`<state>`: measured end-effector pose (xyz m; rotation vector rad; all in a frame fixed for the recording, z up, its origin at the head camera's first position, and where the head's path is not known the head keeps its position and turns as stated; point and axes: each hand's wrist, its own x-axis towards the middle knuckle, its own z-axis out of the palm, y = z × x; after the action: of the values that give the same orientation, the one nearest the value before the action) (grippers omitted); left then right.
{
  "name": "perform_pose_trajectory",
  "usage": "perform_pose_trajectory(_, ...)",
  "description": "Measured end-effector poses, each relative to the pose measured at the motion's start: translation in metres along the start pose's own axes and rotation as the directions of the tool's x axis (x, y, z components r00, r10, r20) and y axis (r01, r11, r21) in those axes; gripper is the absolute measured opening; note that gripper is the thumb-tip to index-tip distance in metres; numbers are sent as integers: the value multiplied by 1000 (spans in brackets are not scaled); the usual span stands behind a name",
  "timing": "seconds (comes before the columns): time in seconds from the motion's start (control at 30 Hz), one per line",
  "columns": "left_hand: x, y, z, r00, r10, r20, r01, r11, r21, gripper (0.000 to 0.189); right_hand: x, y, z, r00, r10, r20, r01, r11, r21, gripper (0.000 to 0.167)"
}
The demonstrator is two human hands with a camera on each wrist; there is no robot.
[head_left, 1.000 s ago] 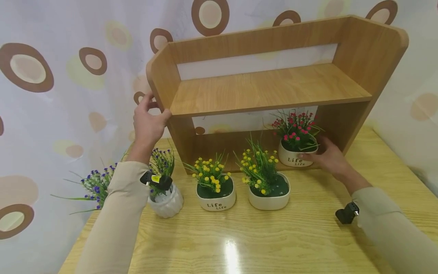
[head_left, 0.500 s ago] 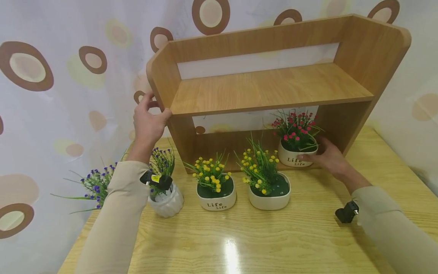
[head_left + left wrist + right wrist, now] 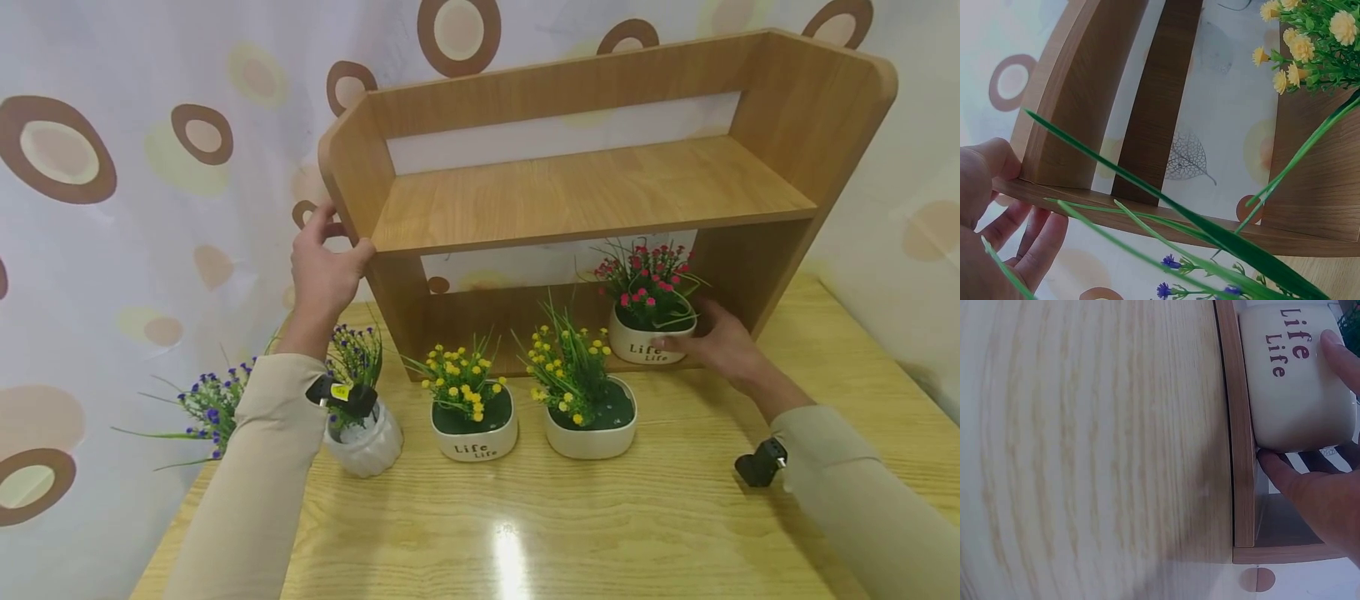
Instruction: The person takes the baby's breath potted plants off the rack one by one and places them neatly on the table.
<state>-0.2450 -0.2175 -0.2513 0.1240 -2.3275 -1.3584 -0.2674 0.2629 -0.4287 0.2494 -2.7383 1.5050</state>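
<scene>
A two-tier wooden shelf (image 3: 585, 196) stands on the table. My left hand (image 3: 324, 271) grips the edge of its left side panel, thumb in front and fingers around the outer side. On the lower tier, towards the right end, sits a cream flowerpot (image 3: 643, 343) with pink-red artificial flowers. My right hand (image 3: 722, 346) holds this pot from its right side. In the right wrist view the thumb lies over the pot's lettered front, while one finger touches its side near the shelf's front edge; the other fingers are partly hidden.
Two cream pots with yellow flowers, a left one (image 3: 474, 442) and a right one (image 3: 592, 442), stand before the shelf. A white ribbed pot (image 3: 367, 446) with purple flowers is beside my left forearm. More purple flowers (image 3: 213, 408) show behind that sleeve. A patterned curtain (image 3: 150, 275) hangs behind.
</scene>
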Motion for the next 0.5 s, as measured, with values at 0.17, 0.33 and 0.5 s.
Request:
perform_pose_trajectory(0.17,1,-1,1,1000,0,4,0,1000,-3,59,0,2,0,1000,0,4,0,1000,14,97)
perform_pose_trajectory(0.33,1,0,1,1000,-9,7,9,1000,-11,59,-1,1,-1,1000,-2,8,2,1000,26,97)
perform_pose_trajectory(0.5,2,-1,3,1000,0,5,0,1000,-16,58,-2,3,-2,1000,11,-3,-11,1000,8,96)
